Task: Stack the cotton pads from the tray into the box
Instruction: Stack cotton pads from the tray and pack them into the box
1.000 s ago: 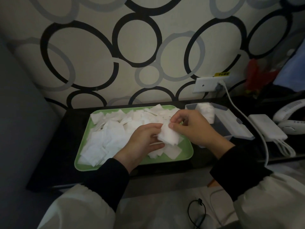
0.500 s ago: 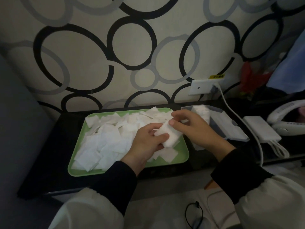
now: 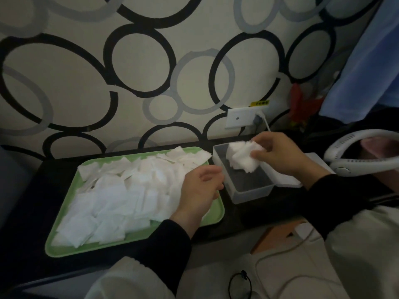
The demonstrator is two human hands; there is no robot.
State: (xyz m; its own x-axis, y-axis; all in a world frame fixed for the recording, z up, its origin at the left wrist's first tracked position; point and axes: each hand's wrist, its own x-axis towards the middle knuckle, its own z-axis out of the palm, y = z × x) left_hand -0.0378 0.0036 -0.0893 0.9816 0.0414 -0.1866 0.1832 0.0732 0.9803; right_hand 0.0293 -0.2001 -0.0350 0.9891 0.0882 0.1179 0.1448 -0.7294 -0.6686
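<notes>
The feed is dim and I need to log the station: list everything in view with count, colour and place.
table: one, black, across the middle of view.
tray: one, green, on the table's left part.
box: one, clear plastic, lid off, right of the tray.
loose cotton pads: many, white, heaped in the tray; uncountable.
held cotton pads: one bunch, white, at the box's far end; inside or above, unclear.
wall socket: one, white, behind the box.
neck fan: one, white, far right.
left hand: one, fingers relaxed, above the tray's right end, holding nothing.
right hand: one, pinches the held cotton pads.
</notes>
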